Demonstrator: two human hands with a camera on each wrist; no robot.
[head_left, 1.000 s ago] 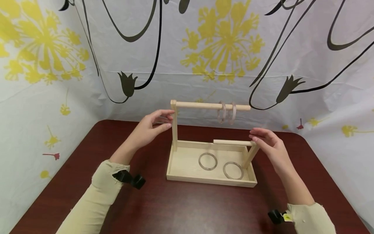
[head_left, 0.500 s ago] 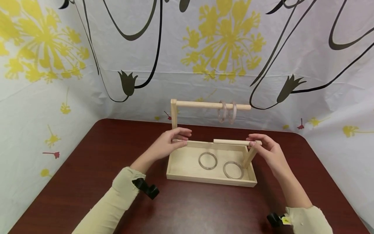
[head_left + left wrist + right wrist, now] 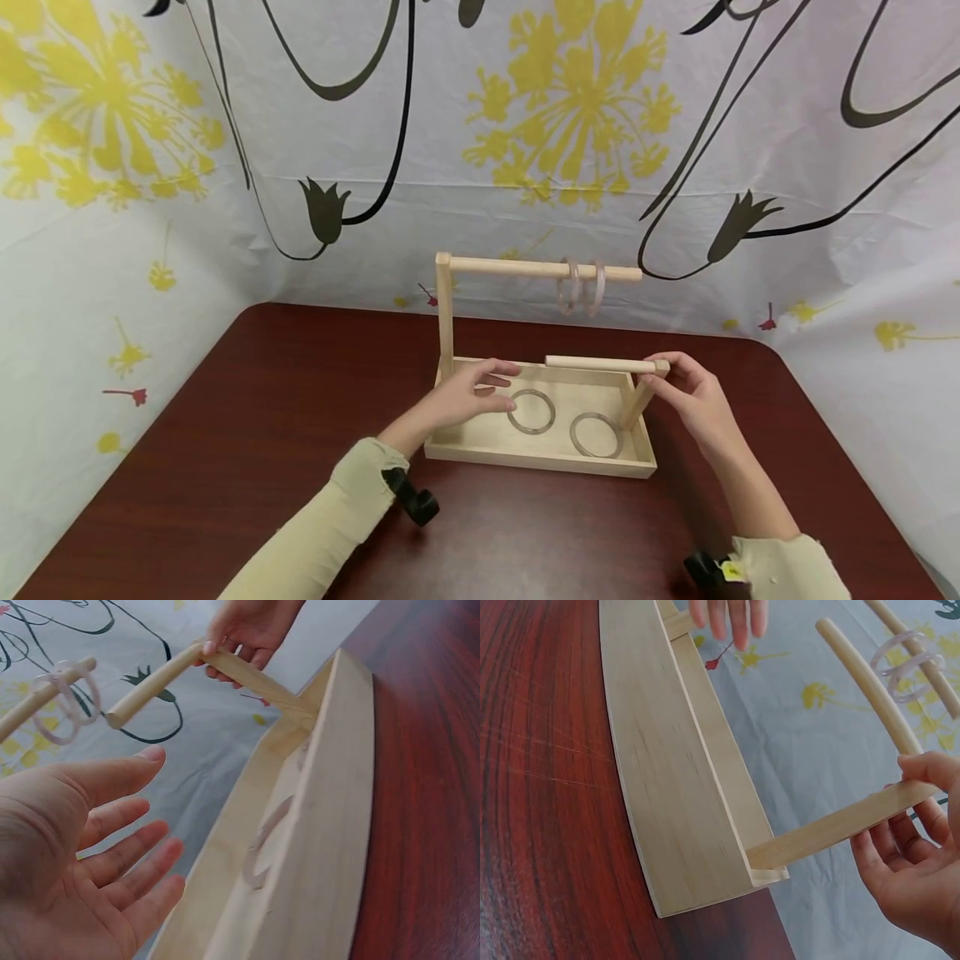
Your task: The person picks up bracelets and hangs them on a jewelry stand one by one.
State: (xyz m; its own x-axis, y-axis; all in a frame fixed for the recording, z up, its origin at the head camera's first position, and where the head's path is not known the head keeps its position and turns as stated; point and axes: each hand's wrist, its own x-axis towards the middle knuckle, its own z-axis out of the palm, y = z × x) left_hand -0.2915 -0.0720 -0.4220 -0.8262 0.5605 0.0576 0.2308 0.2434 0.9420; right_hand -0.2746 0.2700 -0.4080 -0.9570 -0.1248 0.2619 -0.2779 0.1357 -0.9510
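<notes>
A wooden bangle stand has a shallow tray (image 3: 540, 462), a tall left post (image 3: 446, 317) and a short right post (image 3: 637, 406), each with a dowel. My right hand (image 3: 696, 400) pinches the top of the short post, thumb at the corner and fingers behind, as the right wrist view shows. My left hand (image 3: 467, 397) is held over the tray's left part with spread fingers and nothing in it. Its thumb tip overlaps one bangle (image 3: 553, 413) in the head view. A second bangle (image 3: 573, 435) lies to the right of it in the tray.
Two pale bangles (image 3: 575, 287) hang on the upper dowel (image 3: 510, 267), above and behind the lower dowel (image 3: 592, 363). The stand sits on a dark red wooden table (image 3: 315, 375). A white flower-printed cloth (image 3: 420, 150) rises behind and beside the table.
My left hand has come away from the tall post, moving down and right over the tray. My right hand has shifted slightly at the short post's top. The bangles have not moved.
</notes>
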